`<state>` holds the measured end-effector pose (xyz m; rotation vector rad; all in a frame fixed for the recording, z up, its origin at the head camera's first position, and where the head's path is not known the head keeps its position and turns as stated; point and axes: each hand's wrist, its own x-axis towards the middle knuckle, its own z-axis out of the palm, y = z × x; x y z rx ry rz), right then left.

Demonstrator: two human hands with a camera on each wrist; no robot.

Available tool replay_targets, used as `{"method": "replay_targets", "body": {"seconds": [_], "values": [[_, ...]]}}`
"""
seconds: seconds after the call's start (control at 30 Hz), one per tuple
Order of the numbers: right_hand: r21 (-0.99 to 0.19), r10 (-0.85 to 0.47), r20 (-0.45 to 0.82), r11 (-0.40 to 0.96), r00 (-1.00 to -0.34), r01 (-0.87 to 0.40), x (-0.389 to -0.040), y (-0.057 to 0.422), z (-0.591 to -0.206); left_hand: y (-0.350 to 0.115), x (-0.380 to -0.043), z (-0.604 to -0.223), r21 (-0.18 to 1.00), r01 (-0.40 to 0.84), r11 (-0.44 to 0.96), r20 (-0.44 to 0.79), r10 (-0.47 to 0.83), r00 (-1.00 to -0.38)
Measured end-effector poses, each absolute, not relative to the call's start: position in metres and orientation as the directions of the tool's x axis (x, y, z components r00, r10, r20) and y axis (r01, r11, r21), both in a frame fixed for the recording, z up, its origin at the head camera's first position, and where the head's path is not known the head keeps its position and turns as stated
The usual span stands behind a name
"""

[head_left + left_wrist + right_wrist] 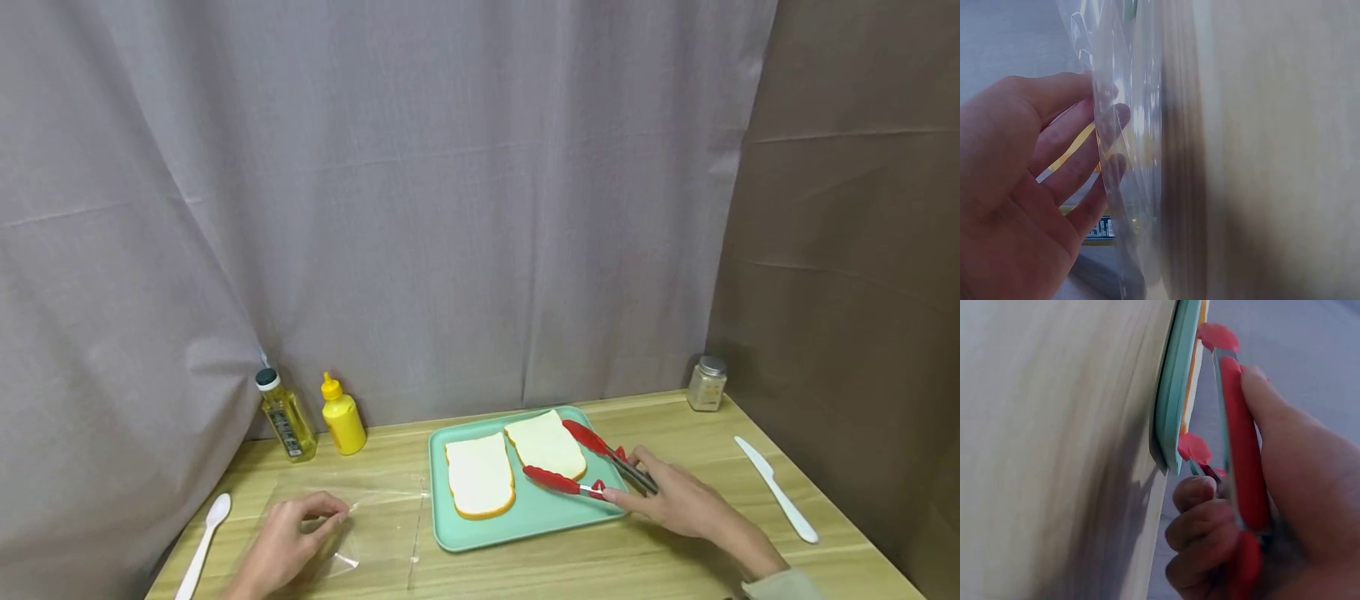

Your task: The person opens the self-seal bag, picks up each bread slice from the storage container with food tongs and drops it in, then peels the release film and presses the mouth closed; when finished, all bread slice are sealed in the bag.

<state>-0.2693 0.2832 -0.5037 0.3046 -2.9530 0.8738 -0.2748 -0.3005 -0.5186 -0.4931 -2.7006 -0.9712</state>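
Note:
My left hand [288,533] is at a clear plastic bag [382,508] lying flat on the table, thumb and fingertips meeting at its film. In the left wrist view the raised film [1125,137] crosses in front of several fingertips. My right hand [678,500] grips a pair of red-tipped tongs [633,475]. The spread tips of the tongs stand on either side of the right bread slice [546,446]. A second bread slice [480,475] lies left of it. Both slices rest on a green tray [525,521]. In the right wrist view, fingers wrap round the red tong handle [1244,444].
An oil bottle [288,425] and a yellow squeeze bottle [343,421] stand at the back left. A white spoon [202,546] lies at the left edge. At the right are a small jar [707,385] and a white knife [776,490]. Grey curtain [480,208] hangs behind the table.

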Motion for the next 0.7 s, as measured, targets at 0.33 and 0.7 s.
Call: {"method": "replay_targets", "body": {"seconds": [0.33,0.7], "values": [[-0.459,-0.072,0.182,0.876,-0.981,-0.149,-0.261,0.276,-0.501,-0.301,-0.276,-0.521,0.590,0.389,0.708,0.314,0.243,-0.918],[-0.381,0.013,0.119,0.924,-0.993,-0.034,-0.240,0.248,-0.496,-0.303,-0.275,-0.522,0.587,0.405,0.701,0.331,0.249,-0.910]]}}
